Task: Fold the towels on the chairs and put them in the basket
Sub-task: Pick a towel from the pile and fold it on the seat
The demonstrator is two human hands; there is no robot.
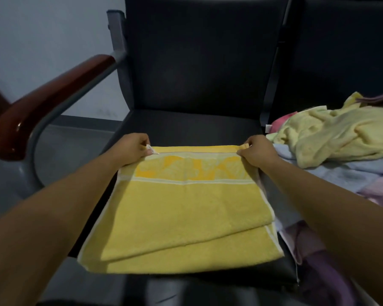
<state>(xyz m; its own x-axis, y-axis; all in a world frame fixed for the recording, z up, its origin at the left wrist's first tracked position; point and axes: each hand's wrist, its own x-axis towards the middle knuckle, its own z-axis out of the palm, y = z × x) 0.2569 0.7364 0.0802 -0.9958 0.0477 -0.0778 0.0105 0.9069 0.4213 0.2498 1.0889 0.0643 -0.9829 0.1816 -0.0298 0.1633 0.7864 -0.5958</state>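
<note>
I am pinching the far corners of the yellow towel (186, 208), my left hand (134, 149) on one and my right hand (258, 152) on the other. The towel is lying half-folded on the chair seat (186, 127). I am judging that the far edge needs holding taut and level, because the near layers are sitting skewed.

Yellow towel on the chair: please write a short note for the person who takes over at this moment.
Left hand pinches the far left corner of the yellow towel; right hand pinches the far right corner.
The towel lies on the black chair seat, folded over once, edges not aligned.
Remaining: finish folding it, then the unfolded pile on the next seat.
No basket is in view.
</note>
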